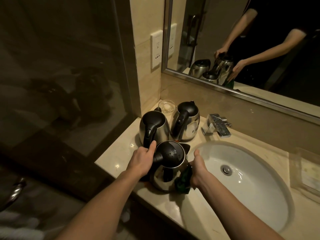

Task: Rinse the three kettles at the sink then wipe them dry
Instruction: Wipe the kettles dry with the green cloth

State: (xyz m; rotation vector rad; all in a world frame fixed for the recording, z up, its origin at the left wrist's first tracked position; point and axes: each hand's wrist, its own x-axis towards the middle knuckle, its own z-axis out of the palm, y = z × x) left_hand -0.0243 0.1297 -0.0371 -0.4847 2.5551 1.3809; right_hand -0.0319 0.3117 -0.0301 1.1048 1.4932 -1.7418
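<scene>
Wiping nearest kettle point(168, 168), frame centre: left hand point(142, 159) clenched on handle, right hand point(197, 170) pressing green cloth point(183, 181) to wall. Best rotate via handle, cover all steel.

Three steel kettles with black lids and handles cluster on the counter left of the sink point(263, 172). The near kettle point(168, 168) stands upright at the basin's edge, a dark green cloth point(183, 181) pressed against its right side. The far-left kettle point(154, 129) and far-right kettle point(186, 122) stand upright just beside each other, lids closed.

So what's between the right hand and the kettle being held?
In the head view, a dark green cloth sits between the right hand and the near kettle's steel side, pressed against it.
</scene>
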